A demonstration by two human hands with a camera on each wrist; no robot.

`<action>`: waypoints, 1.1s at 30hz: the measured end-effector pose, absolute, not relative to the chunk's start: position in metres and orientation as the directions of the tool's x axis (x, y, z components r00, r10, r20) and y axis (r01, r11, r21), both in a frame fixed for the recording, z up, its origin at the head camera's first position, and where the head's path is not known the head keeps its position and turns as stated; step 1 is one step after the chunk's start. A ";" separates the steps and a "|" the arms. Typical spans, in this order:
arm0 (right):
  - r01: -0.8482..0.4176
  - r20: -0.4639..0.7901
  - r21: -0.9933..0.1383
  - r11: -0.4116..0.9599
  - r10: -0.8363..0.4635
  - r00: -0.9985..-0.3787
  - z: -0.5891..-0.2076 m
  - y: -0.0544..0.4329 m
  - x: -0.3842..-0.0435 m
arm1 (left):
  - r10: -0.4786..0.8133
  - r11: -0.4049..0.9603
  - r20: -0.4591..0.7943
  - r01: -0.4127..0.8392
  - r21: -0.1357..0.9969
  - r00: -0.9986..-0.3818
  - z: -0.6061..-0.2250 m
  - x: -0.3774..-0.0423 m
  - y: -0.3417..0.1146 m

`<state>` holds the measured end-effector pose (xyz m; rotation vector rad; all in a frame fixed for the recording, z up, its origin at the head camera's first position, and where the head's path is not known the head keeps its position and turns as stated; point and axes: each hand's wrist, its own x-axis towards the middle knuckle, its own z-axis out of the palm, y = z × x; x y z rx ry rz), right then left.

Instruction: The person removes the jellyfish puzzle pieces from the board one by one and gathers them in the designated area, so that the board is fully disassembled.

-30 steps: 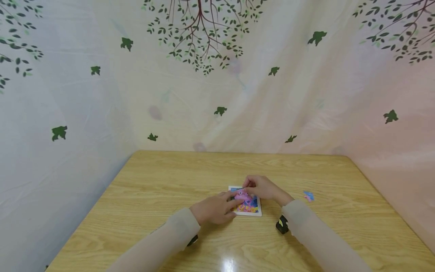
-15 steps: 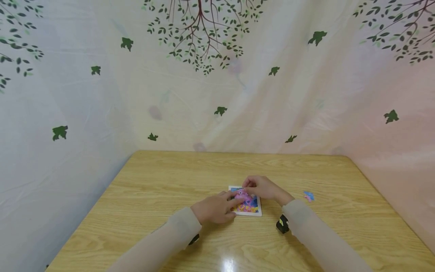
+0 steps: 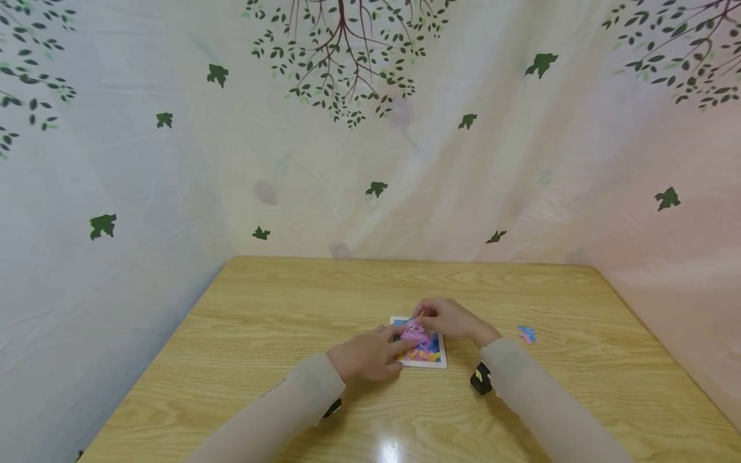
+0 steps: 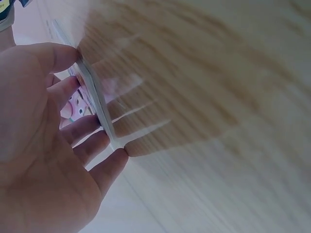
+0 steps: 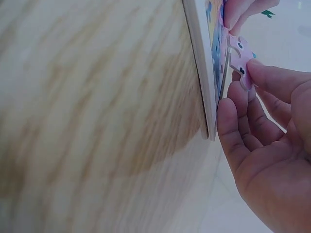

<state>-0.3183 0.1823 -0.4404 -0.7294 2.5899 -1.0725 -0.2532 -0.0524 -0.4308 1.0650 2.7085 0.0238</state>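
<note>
A small jigsaw puzzle in a white-bordered tray (image 3: 436, 364) lies on the table, its picture showing a pink figure over yellow and blue. My left hand (image 3: 367, 355) rests on its left side, fingers spread; in the left wrist view, fingertips (image 4: 111, 165) touch the tray's edge. At the puzzle's far edge, my right hand (image 3: 448, 319) pinches a pink puzzle piece (image 5: 239, 58) printed with eyes between thumb and fingers. The right wrist view shows this piece tilted up from the picture. Fingers hide part of the puzzle.
Another puzzle piece (image 3: 527, 334), blue and pink, lies on the wooden table (image 3: 278, 302) to the right of the right hand. A cloth printed with leaves and branches (image 3: 324, 193) hangs behind and beside the table. A black wrist camera (image 3: 481, 379) sits under the right sleeve.
The pink piece with eyes has tipped up at its far side under my right fingers. My left hand has stayed nearly still on the puzzle.
</note>
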 end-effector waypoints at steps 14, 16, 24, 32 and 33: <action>-0.312 -0.053 -0.704 0.638 -0.486 -0.873 -0.430 0.228 -0.320 | 0.675 0.736 -0.196 0.668 0.111 -0.712 -0.433 -0.252 -0.053; -0.304 -0.065 -0.705 0.641 -0.486 -0.872 -0.429 0.239 -0.320 | 0.677 0.735 -0.191 0.668 0.115 -0.711 -0.433 -0.252 -0.054; -0.254 -0.106 -0.720 0.645 -0.464 -0.879 -0.426 0.283 -0.314 | 0.694 0.718 -0.183 0.688 0.104 -0.696 -0.435 -0.255 -0.055; -0.169 -0.159 -0.755 0.634 -0.427 -0.890 -0.425 0.323 -0.309 | 0.690 0.721 -0.177 0.687 0.090 -0.702 -0.438 -0.256 -0.054; -0.169 -0.156 -0.763 0.624 -0.432 -0.888 -0.425 0.327 -0.308 | 0.689 0.723 -0.176 0.685 0.092 -0.703 -0.438 -0.256 -0.055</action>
